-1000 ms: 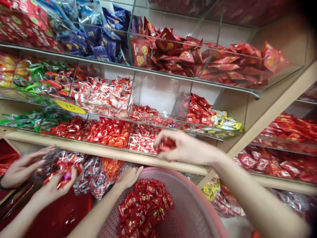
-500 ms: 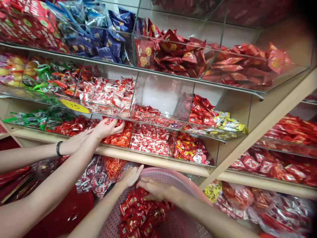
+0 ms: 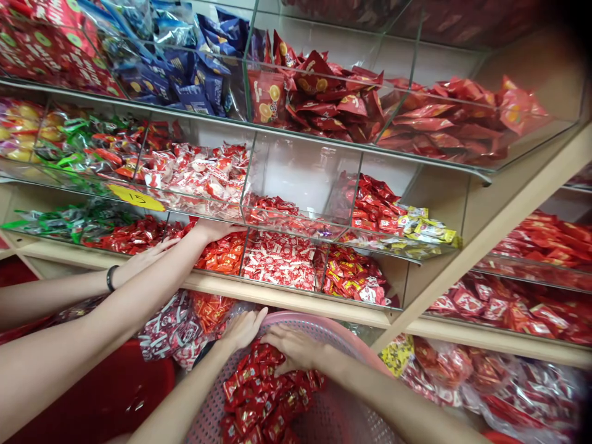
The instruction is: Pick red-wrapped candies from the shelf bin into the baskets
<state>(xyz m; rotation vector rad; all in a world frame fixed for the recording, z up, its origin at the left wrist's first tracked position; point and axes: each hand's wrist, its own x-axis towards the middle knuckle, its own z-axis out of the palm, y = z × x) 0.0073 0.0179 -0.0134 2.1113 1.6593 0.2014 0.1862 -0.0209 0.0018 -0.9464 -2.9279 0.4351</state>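
Observation:
A pink perforated plastic basket point(image 3: 345, 327) stands below the shelf, with a pile of red-wrapped candies point(image 3: 263, 394) inside. At its far left rim is my left hand point(image 3: 240, 331), closed around the edge, one digit sticking up and the rest partly hidden. Over the far side of the candy pile, my right hand point(image 3: 296, 348) is open, palm down, its fingers stretched toward my left hand. The fingertips are close to the wrapped candies; none is seen held.
From the left, another person's hands point(image 3: 210, 231) reach into the lowest shelf bins. Clear dividers point(image 3: 245, 246) part the candy bins, and a yellow tag point(image 3: 136, 197) reads 15. Bagged candies point(image 3: 171, 327) and a red tub point(image 3: 139, 394) sit left; more bags point(image 3: 522, 382) lie right.
My right hand has shifted slightly right, its fingers more spread over the candies. My left hand stays at the rim. The other person's nearer hand has moved right over the orange candies.

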